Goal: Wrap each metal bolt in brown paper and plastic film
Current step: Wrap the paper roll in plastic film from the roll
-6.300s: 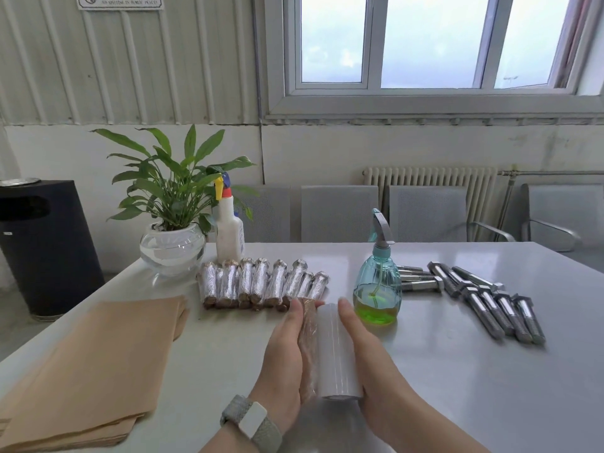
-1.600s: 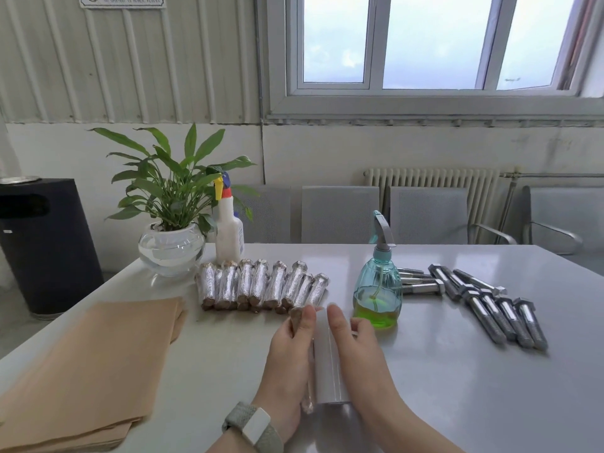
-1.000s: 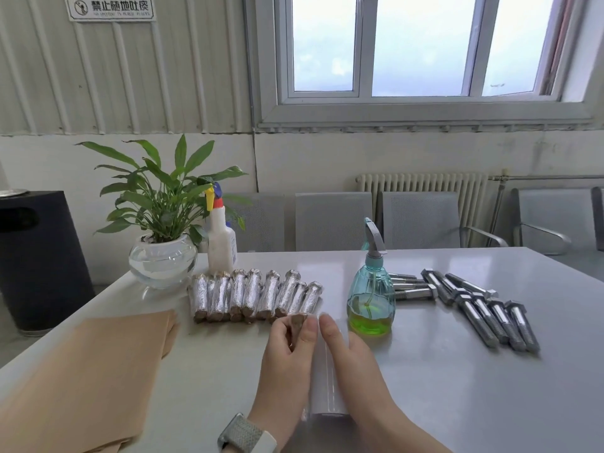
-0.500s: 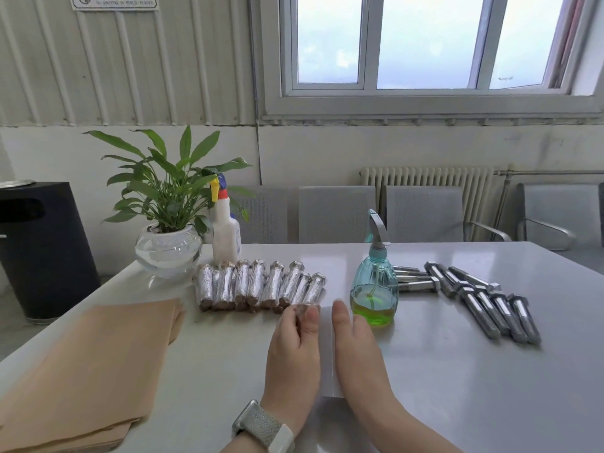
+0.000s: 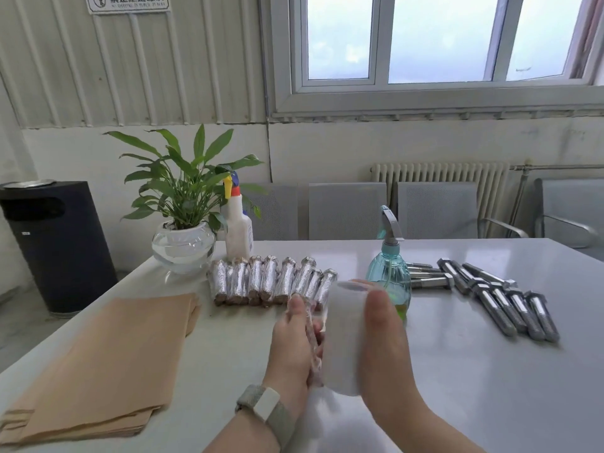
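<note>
My right hand grips a white roll of plastic film, lifted off the table and blurred. Against the roll's left side, my left hand holds a paper-wrapped bolt with film around it; most of it is hidden by my fingers. A row of several finished wrapped bolts lies just beyond my hands. Several bare metal bolts lie at the right of the white table. A stack of brown paper sheets lies at the left.
A teal spray bottle with green liquid stands right behind the roll. A white spray bottle and a potted plant stand at the table's back left. A black bin is on the floor at left; grey chairs line the far side.
Both hands lay flat on the table rolling the bolt and the film roll half a second ago; now they have lifted the roll and the bolt up off the table.
</note>
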